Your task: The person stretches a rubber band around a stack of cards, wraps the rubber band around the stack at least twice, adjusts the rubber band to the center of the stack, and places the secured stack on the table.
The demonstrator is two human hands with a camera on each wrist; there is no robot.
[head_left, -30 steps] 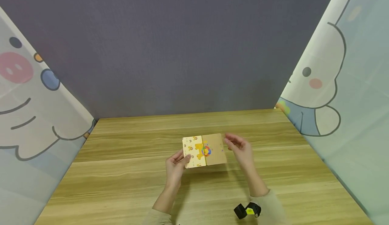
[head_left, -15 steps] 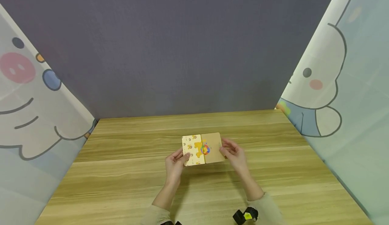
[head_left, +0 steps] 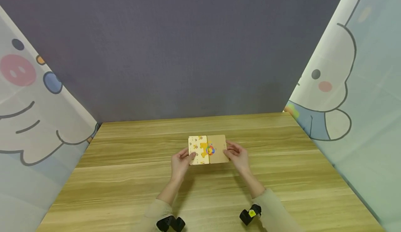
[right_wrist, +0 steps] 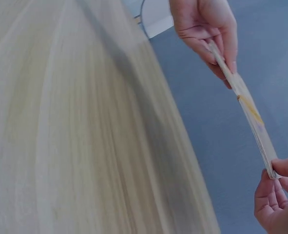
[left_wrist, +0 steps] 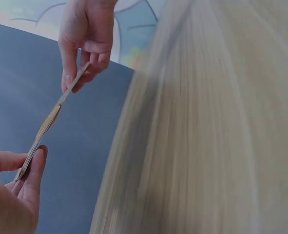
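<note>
A small picture book (head_left: 217,155) is spread flat above the table, its left page pale yellow with small prints and its right page tan. A yellow animal with a colourful ring lies across the middle fold. My left hand (head_left: 180,164) pinches the left edge, thumb on the page and fingers behind. On the opposite side, my right hand (head_left: 239,158) pinches the right edge in the same manner. Seen edge-on in the left wrist view, the book (left_wrist: 48,121) is a thin stack of thick pages. The right wrist view also shows the book (right_wrist: 251,114) between both hands.
The wood-grain table (head_left: 125,183) lies beneath the hands. Behind it rises a dark grey panel (head_left: 194,51). Cartoon-printed curtains (head_left: 372,120) hang at both sides. Black devices (head_left: 250,214) are strapped to both wrists.
My right hand, apart from the book a second ago, has moved left and taken hold of its right edge. The book has risen slightly in the head view, and my left hand keeps its grip.
</note>
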